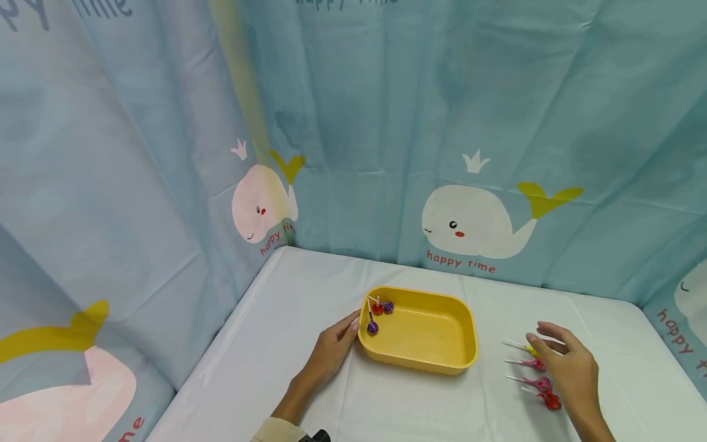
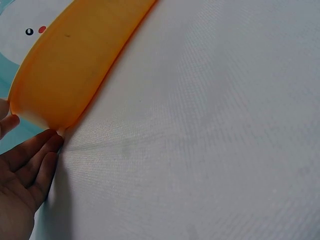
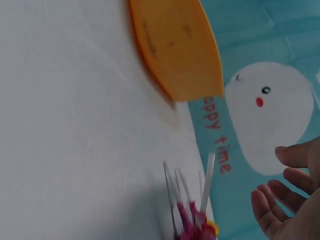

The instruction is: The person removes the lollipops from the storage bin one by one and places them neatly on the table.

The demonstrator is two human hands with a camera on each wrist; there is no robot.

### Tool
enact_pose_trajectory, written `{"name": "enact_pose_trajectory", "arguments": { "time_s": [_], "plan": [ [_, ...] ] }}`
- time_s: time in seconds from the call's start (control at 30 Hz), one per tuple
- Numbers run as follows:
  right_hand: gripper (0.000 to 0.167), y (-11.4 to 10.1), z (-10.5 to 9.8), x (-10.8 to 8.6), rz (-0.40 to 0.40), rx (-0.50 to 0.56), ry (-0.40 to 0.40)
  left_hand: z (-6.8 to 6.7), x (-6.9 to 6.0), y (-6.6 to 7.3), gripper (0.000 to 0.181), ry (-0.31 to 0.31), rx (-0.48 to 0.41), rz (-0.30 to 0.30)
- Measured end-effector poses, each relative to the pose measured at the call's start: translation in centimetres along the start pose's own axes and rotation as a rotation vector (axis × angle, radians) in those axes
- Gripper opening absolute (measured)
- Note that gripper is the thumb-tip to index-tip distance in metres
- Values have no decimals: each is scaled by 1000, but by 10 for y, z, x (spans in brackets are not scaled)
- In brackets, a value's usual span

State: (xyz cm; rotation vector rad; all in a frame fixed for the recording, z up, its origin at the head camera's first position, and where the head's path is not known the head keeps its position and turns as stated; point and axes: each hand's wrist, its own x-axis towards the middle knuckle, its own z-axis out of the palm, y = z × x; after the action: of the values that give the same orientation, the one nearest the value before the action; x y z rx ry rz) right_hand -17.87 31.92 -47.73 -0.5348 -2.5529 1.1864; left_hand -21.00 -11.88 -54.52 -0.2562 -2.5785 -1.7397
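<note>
A yellow plastic tray (image 1: pixel 420 334) stands on the white cloth, with two purple lollipops and a red lollipop (image 1: pixel 378 309) at its left end. My left hand (image 1: pixel 329 350) touches the outside of that end; in the left wrist view its fingertips (image 2: pixel 52 142) rest against the tray wall (image 2: pixel 75 65). Several wrapped lollipops lie in a column right of the tray: a yellow one (image 1: pixel 531 351), a pink one (image 1: pixel 538 364), a magenta-pink one (image 1: pixel 544 384) and a red one (image 1: pixel 552 401). Just above the yellow end hovers my right hand (image 1: pixel 574 368), fingers loosely bent, holding nothing.
White cloth (image 1: pixel 287 294) covers the table. Behind and to the left hang blue curtains (image 1: pixel 359 202) printed with whales. A dark object (image 1: pixel 316 436) shows at my left sleeve (image 1: pixel 276 430).
</note>
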Motion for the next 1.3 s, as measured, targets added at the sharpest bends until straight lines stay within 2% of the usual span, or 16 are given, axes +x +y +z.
{"name": "enact_pose_trajectory", "arguments": {
  "time_s": [0.5,0.77,1.07,1.3],
  "plan": [
    [50,-42,39,-16,-61,145,-50,1,0,-2,48,7,3,5],
    [48,-62,56,-25,-85,206,-122,1,0,-1,48,8,11,2],
    [48,-72,77,-32,-113,267,-209,1,0,-1,47,9,0,-6],
    [48,-76,91,-36,-156,294,-228,1,0,-1,48,10,12,-17]
  ]
}}
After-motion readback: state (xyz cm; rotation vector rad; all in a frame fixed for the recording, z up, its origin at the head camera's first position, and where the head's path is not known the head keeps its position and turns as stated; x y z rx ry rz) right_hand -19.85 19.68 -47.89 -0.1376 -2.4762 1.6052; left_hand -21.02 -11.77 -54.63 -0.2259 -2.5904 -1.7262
